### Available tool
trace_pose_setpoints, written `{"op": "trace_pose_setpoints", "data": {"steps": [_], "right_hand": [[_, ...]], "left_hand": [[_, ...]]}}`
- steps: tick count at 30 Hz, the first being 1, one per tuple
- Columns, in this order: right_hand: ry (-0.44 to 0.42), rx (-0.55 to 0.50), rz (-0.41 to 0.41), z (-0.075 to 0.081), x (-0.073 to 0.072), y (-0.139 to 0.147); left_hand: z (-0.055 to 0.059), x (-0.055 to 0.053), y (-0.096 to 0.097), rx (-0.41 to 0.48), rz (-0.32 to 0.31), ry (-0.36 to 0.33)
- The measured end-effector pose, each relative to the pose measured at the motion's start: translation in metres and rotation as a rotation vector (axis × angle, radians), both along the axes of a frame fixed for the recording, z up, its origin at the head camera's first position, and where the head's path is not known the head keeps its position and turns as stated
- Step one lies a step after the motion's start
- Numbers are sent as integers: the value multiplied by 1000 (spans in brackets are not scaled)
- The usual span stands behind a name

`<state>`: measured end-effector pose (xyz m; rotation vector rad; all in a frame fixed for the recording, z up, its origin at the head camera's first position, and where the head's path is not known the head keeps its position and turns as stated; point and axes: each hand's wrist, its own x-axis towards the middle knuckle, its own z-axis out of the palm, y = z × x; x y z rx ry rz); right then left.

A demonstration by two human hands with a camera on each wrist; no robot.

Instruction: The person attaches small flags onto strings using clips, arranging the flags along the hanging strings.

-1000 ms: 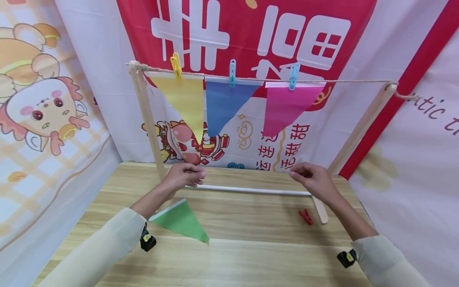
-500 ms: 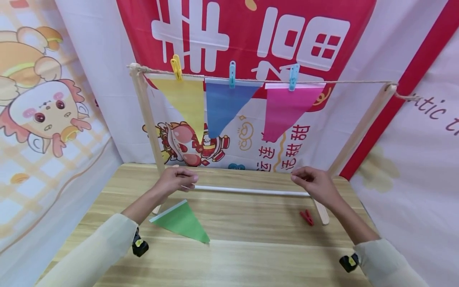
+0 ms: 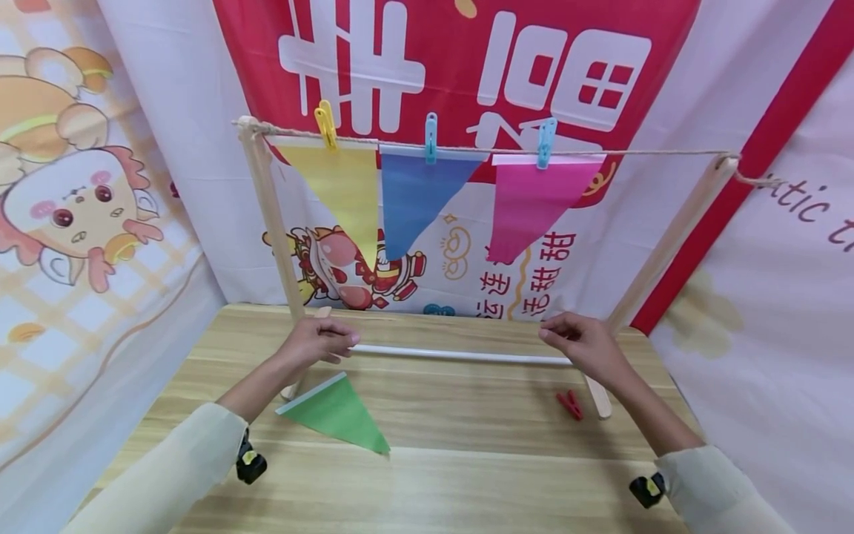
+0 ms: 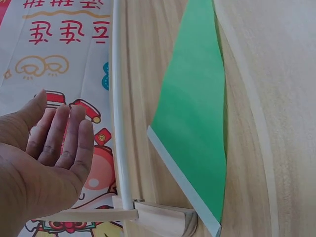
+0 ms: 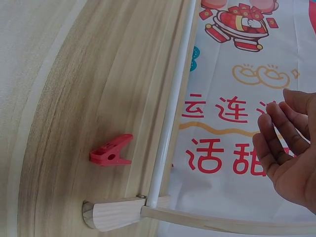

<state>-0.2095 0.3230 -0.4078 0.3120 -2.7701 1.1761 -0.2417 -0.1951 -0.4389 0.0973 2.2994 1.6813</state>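
Note:
My left hand hovers with loosely bent fingers and holds nothing, close to the frame's left post. Just below it on the table lies a green triangular pennant with a white top strip. My right hand, also holding nothing, is raised near the right post. On the tabletop below it rests a red clothespin. A yellow pennant, a blue pennant and a pink pennant hang from a twine line, held by a yellow clothespin and two light-blue clothespins.
The wooden frame has a left post, a right post and a white crossbar low between them. Its right foot reaches forward on the wooden table. A printed cloth hangs close behind.
My left hand has drawn back to the left and slightly down, away from the middle. The right hand has stayed almost in place. Pennants and clothespins are where they were.

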Motion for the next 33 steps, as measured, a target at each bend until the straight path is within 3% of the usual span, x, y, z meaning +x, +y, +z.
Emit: {"op": "trace_pose_setpoints", "data": {"steps": [15, 24, 33], "right_hand": [[-33, 3, 1, -4, 6, 5], [-21, 14, 38, -12, 4, 9], [-98, 60, 10, -21, 8, 17]], "left_hand": [[-13, 0, -5, -89, 16, -56], [-15, 1, -7, -130, 13, -91], [-19, 4, -11, -134, -3, -92]]}}
